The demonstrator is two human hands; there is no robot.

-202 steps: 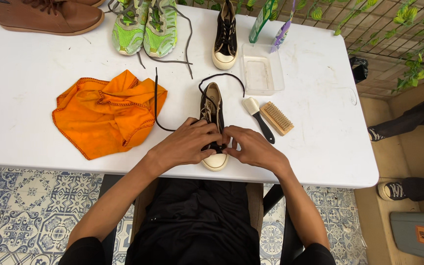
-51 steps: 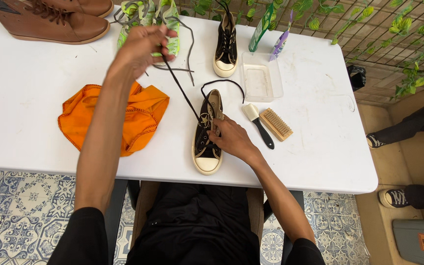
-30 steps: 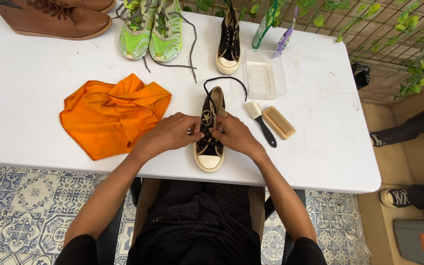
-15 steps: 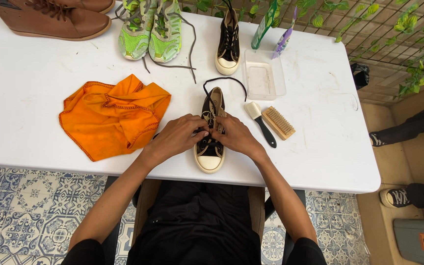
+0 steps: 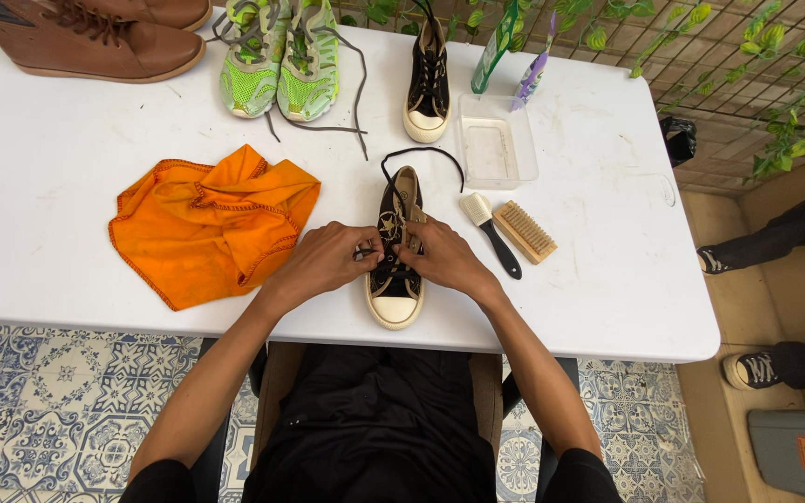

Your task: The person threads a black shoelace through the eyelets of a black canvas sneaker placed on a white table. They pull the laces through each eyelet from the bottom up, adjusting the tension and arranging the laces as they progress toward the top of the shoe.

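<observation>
— What do the hands touch?
— Both the left hand and right hand pinch the black lace over the black sneaker on the white counter.
— Nearby?
— An orange cloth lies left, a brush right.

Orange cloth, brush, perhaps plastic tray.

sneaker black, cream toe | cloth orange | table white
</observation>
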